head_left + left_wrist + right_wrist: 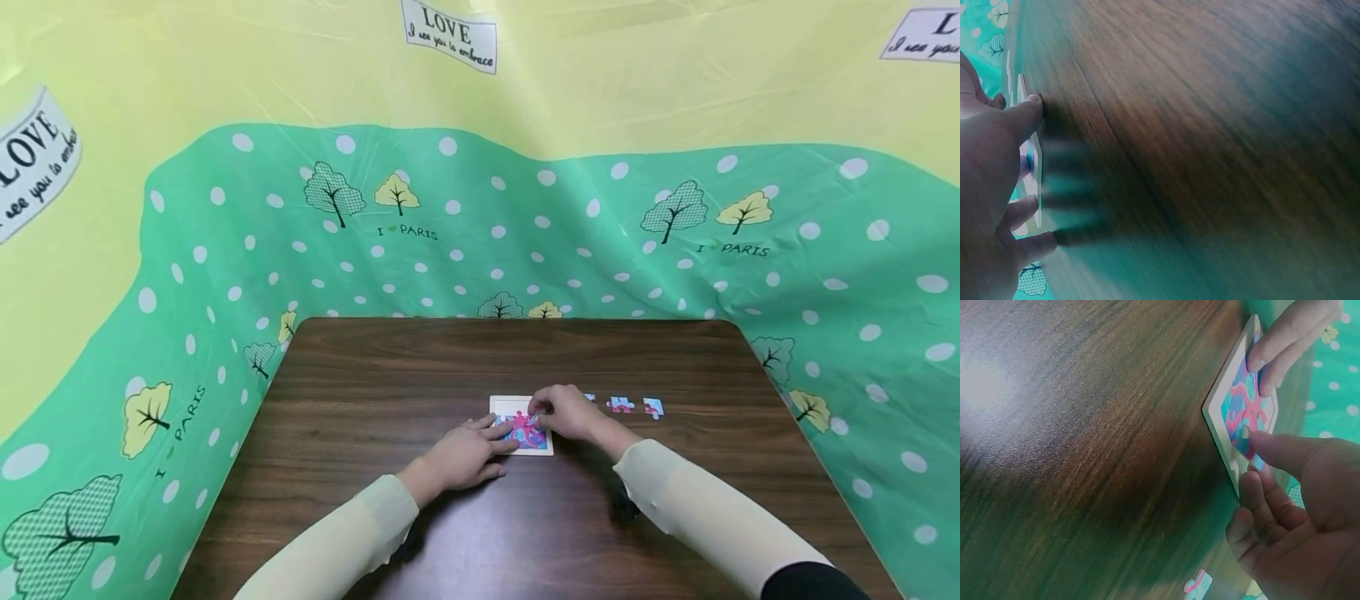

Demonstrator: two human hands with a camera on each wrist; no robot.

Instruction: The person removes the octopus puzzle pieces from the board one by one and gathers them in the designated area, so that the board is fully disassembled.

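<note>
A small jigsaw puzzle in a pale frame [498, 403] lies on the table, its picture showing a pink figure on blue and purple. My left hand [462, 457] rests from the left with straight, spread fingers on the puzzle and its edge; in the left wrist view, fingertips [1034, 100] touch the frame's rim. At the puzzle's right side, my right hand [572, 413] pinches a puzzle piece [1243, 447] between thumb and finger. That piece is tilted over the puzzle's edge, with its far part hidden by the fingers.
Loose puzzle pieces lie in a row to the right of the frame: one [620, 405] in the middle, another [653, 407] farther right, and one [589, 397] partly hidden behind the right hand. The dark wooden table [390, 358] meets a green patterned cloth [420, 283] at its far edge.
</note>
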